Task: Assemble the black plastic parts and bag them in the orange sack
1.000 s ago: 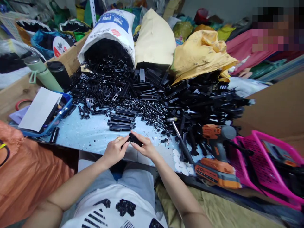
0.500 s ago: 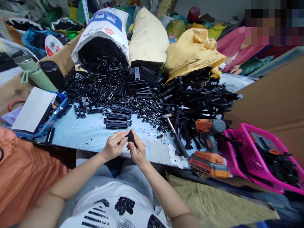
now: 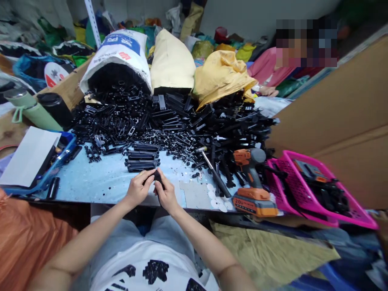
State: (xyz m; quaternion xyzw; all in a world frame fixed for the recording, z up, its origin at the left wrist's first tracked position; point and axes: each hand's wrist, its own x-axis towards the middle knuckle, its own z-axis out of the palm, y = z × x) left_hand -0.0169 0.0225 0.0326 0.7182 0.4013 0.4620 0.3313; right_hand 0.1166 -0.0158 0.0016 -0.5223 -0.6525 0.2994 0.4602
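Observation:
Both of my hands meet over the front part of the light blue tabletop point(image 3: 91, 184). Between them is a small black part point(image 3: 157, 176), partly covered by the fingers. My left hand point(image 3: 140, 187) pinches it from the left, a ring on one finger. My right hand point(image 3: 166, 194) closes on it from the right, thumb against its near side. Just behind the hands lies a stack of long black pieces point(image 3: 142, 156). Farther back are a scatter of small screws point(image 3: 182, 147) and heaps of black plastic parts point(image 3: 121, 117).
To the right lie a hammer point(image 3: 214, 171), an orange cordless drill point(image 3: 253, 182) and pink baskets point(image 3: 321, 190). A blue tray point(image 3: 65, 155) and a green bottle point(image 3: 33, 109) stand left. Open sacks point(image 3: 172, 60) line the back. Another person's hand point(image 3: 268, 91) shows behind, at right.
The camera view has swung to the right and tilted up, so the bench appears shifted left. Both hands still hold the small black part, which has turned slightly between the fingers.

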